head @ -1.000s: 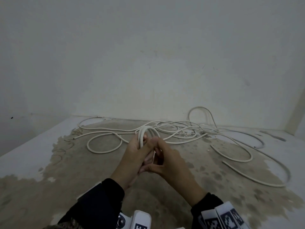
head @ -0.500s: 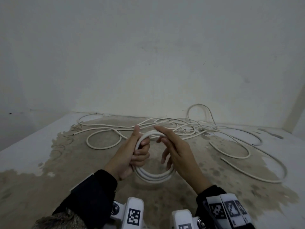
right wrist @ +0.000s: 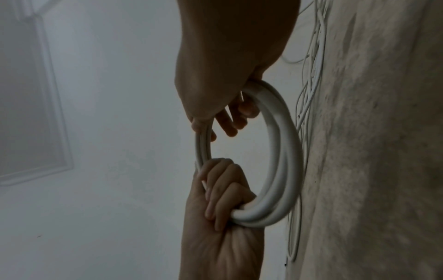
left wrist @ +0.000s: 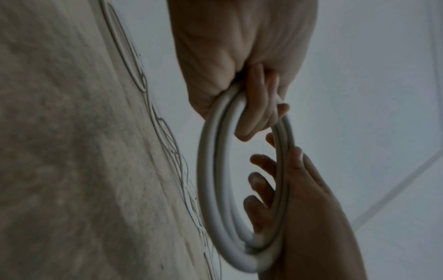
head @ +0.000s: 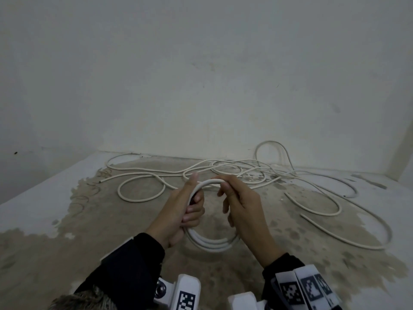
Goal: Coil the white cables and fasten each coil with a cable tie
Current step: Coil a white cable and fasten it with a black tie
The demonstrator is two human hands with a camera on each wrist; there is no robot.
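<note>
A white cable coil (head: pixel 211 243) of several turns hangs upright between my hands above the floor. My left hand (head: pixel 178 211) grips its left side, fingers wrapped through the ring and thumb pointing up. My right hand (head: pixel 241 204) holds the top right of the coil, fingers curled over the turns. In the left wrist view my left hand (left wrist: pixel 242 79) clasps the coil (left wrist: pixel 210 170) from above, and my right hand (left wrist: pixel 302 204) holds it between thumb and fingers. From the right wrist, my right hand (right wrist: pixel 215 91) pinches the coil (right wrist: pixel 285 151) while my left hand (right wrist: pixel 223 204) grips it below. No cable tie shows.
Loose white cables (head: pixel 245 173) lie tangled along the base of the wall (head: pixel 201 86). One open loop (head: pixel 140 191) lies to the left, and a long cable (head: pixel 348 233) sweeps round on the right. The stained concrete floor (head: pixel 111 242) spreads below my hands.
The coil has dropped from a tight bundle between close hands into a wider hanging ring. My right hand's fingers, stretched out over it half a second ago, now curl over its top.
</note>
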